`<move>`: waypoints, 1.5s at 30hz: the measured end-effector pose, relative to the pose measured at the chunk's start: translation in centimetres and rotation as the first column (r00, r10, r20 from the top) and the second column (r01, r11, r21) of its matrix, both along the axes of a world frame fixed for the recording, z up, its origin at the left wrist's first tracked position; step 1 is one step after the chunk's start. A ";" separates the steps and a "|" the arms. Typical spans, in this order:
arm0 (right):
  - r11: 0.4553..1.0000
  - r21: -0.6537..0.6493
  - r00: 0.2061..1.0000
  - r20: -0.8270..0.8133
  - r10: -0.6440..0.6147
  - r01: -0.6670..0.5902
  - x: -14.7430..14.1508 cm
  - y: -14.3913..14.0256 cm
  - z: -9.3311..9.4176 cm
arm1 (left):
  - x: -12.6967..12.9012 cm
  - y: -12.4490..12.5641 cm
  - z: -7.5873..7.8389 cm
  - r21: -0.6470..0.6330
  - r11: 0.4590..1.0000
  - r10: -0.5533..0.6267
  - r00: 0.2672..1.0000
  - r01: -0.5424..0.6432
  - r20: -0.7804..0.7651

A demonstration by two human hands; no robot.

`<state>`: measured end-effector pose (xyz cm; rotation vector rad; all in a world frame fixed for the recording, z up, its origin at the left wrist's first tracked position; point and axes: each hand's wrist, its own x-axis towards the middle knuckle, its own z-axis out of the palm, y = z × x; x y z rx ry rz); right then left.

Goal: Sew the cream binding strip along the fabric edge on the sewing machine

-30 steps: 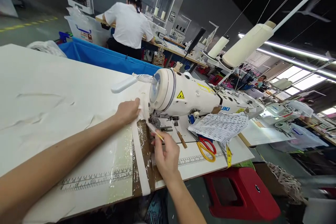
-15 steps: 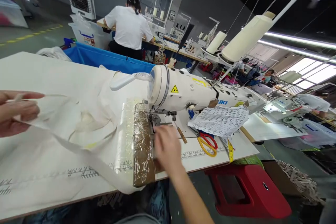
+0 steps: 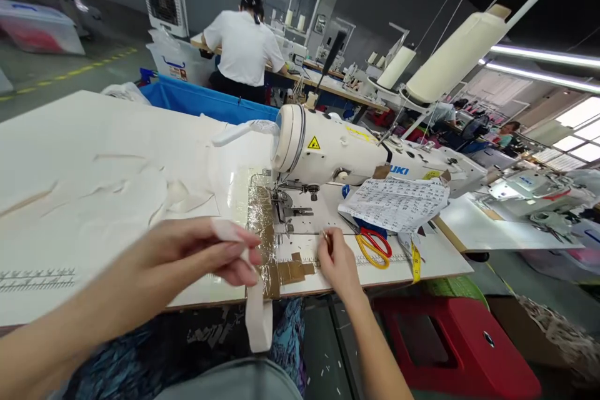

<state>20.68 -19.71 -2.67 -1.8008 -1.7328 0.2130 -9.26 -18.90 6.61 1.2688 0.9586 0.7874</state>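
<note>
With the fingers of my left hand [image 3: 204, 256] I pinch a white strip [image 3: 259, 322], whose loop hangs past the front edge of the white table [image 3: 94, 131]. The fingers of my right hand [image 3: 340, 262] curl close together over the table, near red-and-yellow scissors [image 3: 374, 249]; I cannot tell whether they grip anything. Shiny brown tape [image 3: 261, 219] covers the surface beside the sewing machine [image 3: 323, 144], and ruler marks [image 3: 37, 280] run along the front. A written sheet [image 3: 396, 203] leans by the machine, under tall thread cones [image 3: 454, 59]. Beyond the table stand a blue bin [image 3: 206, 100], a person in a white shirt [image 3: 244, 47] at another bench, and a cooler [image 3: 164, 3]; a red stool [image 3: 497, 344] sits at my right.
</note>
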 end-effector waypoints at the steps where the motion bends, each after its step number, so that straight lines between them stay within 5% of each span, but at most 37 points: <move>1: 0.999 0.010 0.990 -0.135 0.038 -0.037 -0.6 -0.8 0.3 | 1.7 0.6 -0.3 -0.016 0.997 -0.071 0.997 0.072 0.031; 6: 0.980 0.072 0.825 -0.531 0.193 -0.183 -4.6 -1.8 2.5 | 5.7 4.7 -2.6 -0.024 0.997 -0.065 0.995 0.067 0.071; 15: 0.969 0.093 0.640 -0.735 0.222 -0.229 -9.0 3.8 3.4 | 5.1 7.5 -2.4 0.088 0.996 -0.030 0.999 0.029 0.016; 22: 0.976 0.058 0.597 -0.783 0.175 -0.209 -10.0 4.5 3.3 | 4.5 7.8 -3.1 0.026 0.998 -0.061 0.993 0.058 0.099; 35: 0.980 0.071 0.637 -0.751 0.176 -0.187 -9.8 4.3 3.1 | 3.9 8.2 -4.4 -0.039 0.997 -0.060 0.981 0.069 0.182; 45: 0.969 0.005 0.459 -0.880 0.121 -0.246 -9.7 4.0 2.0 | 4.1 7.9 -4.5 -0.031 0.994 -0.098 0.986 0.104 0.136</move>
